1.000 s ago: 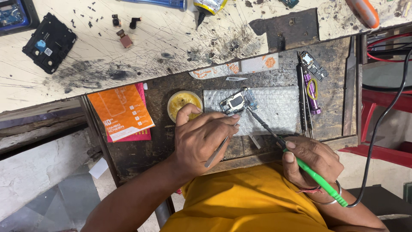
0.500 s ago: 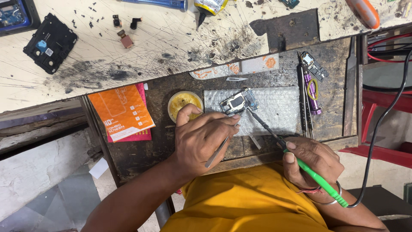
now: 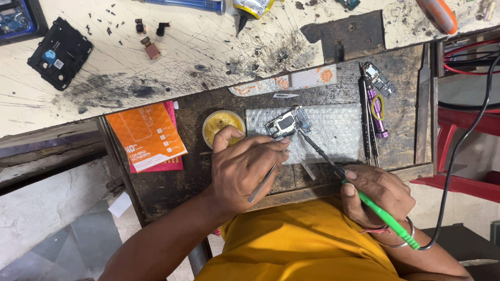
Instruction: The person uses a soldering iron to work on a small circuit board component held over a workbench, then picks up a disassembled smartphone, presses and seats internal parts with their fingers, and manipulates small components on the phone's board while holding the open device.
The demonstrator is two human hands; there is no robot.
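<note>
Here the board [image 3: 289, 124] lay on a sheet of bubble wrap [image 3: 333, 127] on the dark bench [image 3: 172, 187], probably to cushion it and keep it from sliding. The left hand [image 3: 245, 169] rested knuckles-up beside it, fingers pinched shut on tweezers [image 3: 263, 182] whose tips reached the board's near edge, apparently to steady it. The right hand [image 3: 377, 195] gripped the green iron [image 3: 364, 195] like a pen, fingers closed around the handle, wrist low by the bench edge, tip angled up and left to touch the board. A yellow flux tin [image 3: 221, 125] sat just left of the wrap, within easy reach.
</note>
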